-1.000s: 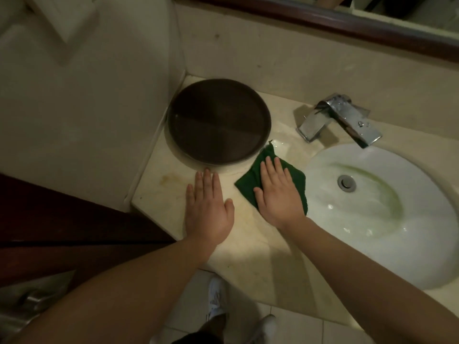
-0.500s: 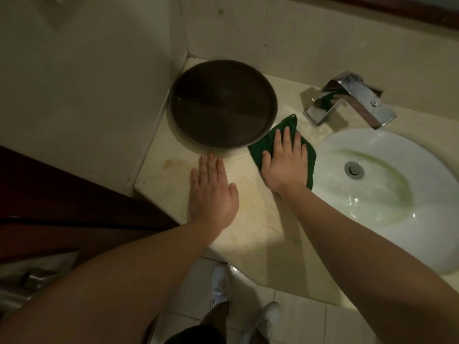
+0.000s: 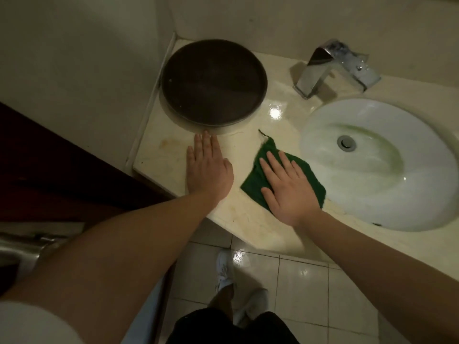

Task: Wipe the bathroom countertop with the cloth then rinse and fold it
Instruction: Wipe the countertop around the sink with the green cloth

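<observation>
The beige marble countertop [image 3: 159,161] runs from the left wall to the sink. On it, between the dark tray and the basin, lies a green cloth [image 3: 252,186] spread flat. My right hand [image 3: 289,188] presses down on the cloth with a flat palm and fingers spread, covering its middle. My left hand [image 3: 208,170] rests flat on the bare counter to the left of the cloth, its fingertips just short of the tray's edge. A wet sheen shows on the counter behind the cloth.
A round dark brown tray [image 3: 213,80] fills the back left corner against the wall. A chrome faucet [image 3: 330,67] stands behind the white oval sink [image 3: 372,216], with its drain [image 3: 346,142]. Below the counter edge are white floor tiles and my shoes.
My right hand has slid the cloth back from near the faucet and tray toward the front edge of the counter. My left hand has stayed planted.
</observation>
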A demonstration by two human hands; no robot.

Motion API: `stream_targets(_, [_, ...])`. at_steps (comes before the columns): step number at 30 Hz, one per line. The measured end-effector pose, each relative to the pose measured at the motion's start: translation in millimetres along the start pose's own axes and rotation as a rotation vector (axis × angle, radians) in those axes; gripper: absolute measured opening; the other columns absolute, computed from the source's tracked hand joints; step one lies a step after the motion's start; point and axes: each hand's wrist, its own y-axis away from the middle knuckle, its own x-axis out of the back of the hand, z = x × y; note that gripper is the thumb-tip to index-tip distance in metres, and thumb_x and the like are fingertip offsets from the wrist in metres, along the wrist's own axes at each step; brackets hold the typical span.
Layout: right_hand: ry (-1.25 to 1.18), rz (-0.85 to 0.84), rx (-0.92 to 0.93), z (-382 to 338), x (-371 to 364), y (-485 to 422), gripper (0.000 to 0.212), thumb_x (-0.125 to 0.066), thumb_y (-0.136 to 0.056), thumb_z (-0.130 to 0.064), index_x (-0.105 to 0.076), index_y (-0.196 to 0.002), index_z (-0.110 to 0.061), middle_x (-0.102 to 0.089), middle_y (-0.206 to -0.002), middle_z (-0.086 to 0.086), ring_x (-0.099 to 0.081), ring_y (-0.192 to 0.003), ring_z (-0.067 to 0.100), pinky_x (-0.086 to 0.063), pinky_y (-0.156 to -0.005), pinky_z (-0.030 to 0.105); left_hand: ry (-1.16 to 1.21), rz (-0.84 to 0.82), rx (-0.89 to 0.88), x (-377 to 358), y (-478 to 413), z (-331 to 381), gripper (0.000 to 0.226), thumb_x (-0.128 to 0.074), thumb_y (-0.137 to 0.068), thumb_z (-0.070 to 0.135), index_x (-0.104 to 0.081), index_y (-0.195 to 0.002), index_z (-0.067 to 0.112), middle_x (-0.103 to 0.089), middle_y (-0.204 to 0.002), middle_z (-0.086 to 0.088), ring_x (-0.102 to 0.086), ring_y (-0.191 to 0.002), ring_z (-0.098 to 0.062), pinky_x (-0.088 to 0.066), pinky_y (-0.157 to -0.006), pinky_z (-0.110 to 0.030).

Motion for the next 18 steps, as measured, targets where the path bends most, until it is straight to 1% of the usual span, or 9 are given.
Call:
stream_targets(2, [-0.002, 0.003, -0.039, 14.6, -0.6, 17.4, 0.064, -0.021, -0.099, -0.048, -0.007, -0.157, -0.022, -0.005, -0.165, 0.002, 0.004, -0.151, 0.023, -0.002, -0.122, 0.043, -0.009, -0.005, -0.004, 1.0, -0.5, -1.5, 0.067, -0.020, -0.098, 0.040, -0.004, -0.154, 0.005, -0.001, -0.163, -0.015, 0.001, -0.150, -0.030, -0.008, -0.122, -0.047])
stream_targets(5, [-0.040, 0.028, -0.172, 17.7, -0.6, 19.2, 0.065, -0.019, -0.100, -0.047, -0.007, -0.156, -0.018, -0.005, -0.165, 0.005, 0.002, -0.151, 0.026, -0.007, -0.122, 0.047, 0.020, -0.015, -0.022, 1.5, 5.5, -1.7, 0.068, -0.018, -0.099, 0.042, -0.002, -0.153, 0.005, -0.001, -0.163, -0.015, 0.002, -0.150, -0.030, -0.005, -0.122, -0.046])
stream_targets(10, [-0.120, 0.086, -0.402, -14.7, 2.4, -24.0, 0.069, -0.015, -0.098, -0.047, -0.005, -0.156, -0.012, -0.002, -0.164, 0.011, 0.004, -0.151, 0.031, -0.003, -0.122, 0.048, 0.025, 0.001, -0.011, -4.7, 21.0, 2.1, 0.069, -0.020, -0.097, 0.041, -0.002, -0.153, 0.005, 0.000, -0.163, -0.013, 0.003, -0.150, -0.028, -0.004, -0.122, -0.047])
stream_targets(11, [-0.129, 0.095, -0.411, -21.8, 2.3, -28.1, 0.069, -0.016, -0.098, -0.047, -0.005, -0.156, -0.012, -0.002, -0.164, 0.011, 0.004, -0.151, 0.032, -0.003, -0.122, 0.048, 0.035, -0.001, -0.010, -5.2, 21.0, 2.2, 0.069, -0.021, -0.097, 0.040, -0.002, -0.154, 0.005, 0.001, -0.163, -0.013, 0.003, -0.150, -0.027, -0.004, -0.122, -0.047])
stream_targets(13, [-0.128, 0.104, -0.364, -33.2, -0.9, -28.5, 0.069, -0.018, -0.098, -0.048, -0.006, -0.156, -0.013, -0.003, -0.164, 0.010, 0.003, -0.151, 0.031, -0.002, -0.122, 0.048, 0.040, 0.006, -0.017, -6.5, 20.0, 1.6, 0.069, -0.021, -0.097, 0.038, -0.002, -0.153, 0.004, 0.000, -0.163, -0.013, 0.003, -0.150, -0.027, -0.004, -0.122, -0.047])
stream_targets(16, [-0.116, 0.082, -0.280, -40.8, -6.9, -19.9, 0.068, -0.020, -0.098, -0.049, -0.006, -0.156, -0.017, -0.003, -0.165, 0.008, 0.004, -0.151, 0.029, -0.003, -0.122, 0.048, 0.036, 0.016, -0.034, -7.7, 19.6, 1.5, 0.068, -0.022, -0.097, 0.036, -0.005, -0.153, 0.003, -0.002, -0.163, -0.014, 0.000, -0.150, -0.029, -0.005, -0.121, -0.047])
stream_targets(18, [-0.104, 0.065, -0.270, -41.2, -7.2, -19.1, 0.068, -0.022, -0.098, -0.049, -0.005, -0.156, -0.019, -0.001, -0.165, 0.006, 0.006, -0.151, 0.028, -0.003, -0.122, 0.048, 0.041, 0.025, -0.035, -7.8, 19.5, 1.3, 0.067, -0.024, -0.096, 0.034, -0.005, -0.153, 0.003, -0.003, -0.163, -0.015, 0.000, -0.150, -0.029, -0.005, -0.122, -0.047])
